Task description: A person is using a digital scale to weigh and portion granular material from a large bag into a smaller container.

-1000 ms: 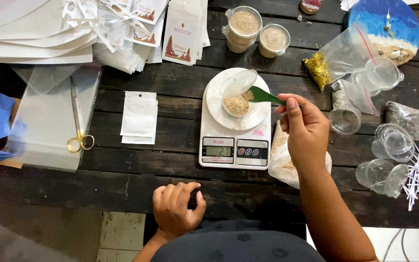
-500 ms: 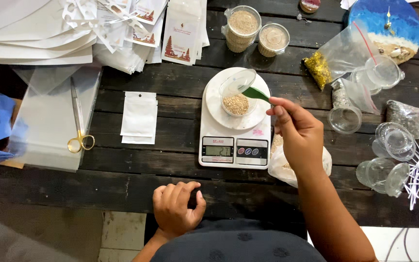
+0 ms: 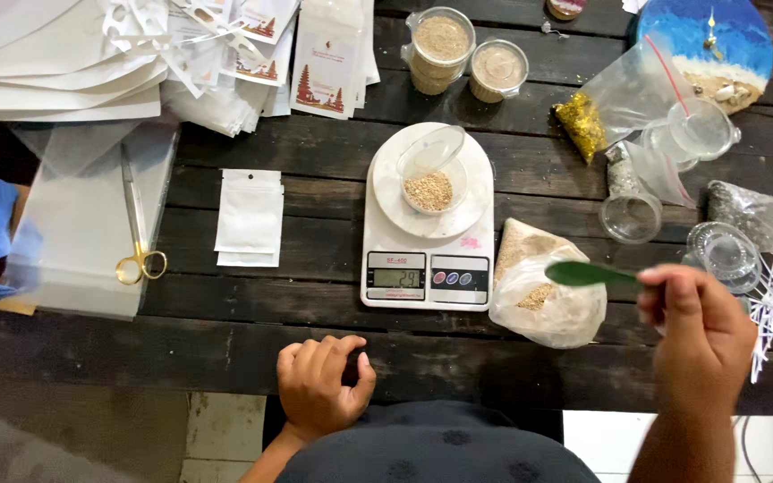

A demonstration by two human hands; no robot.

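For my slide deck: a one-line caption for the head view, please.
Right hand holds a green spoon over an open bag of grain beside a kitchen scale.
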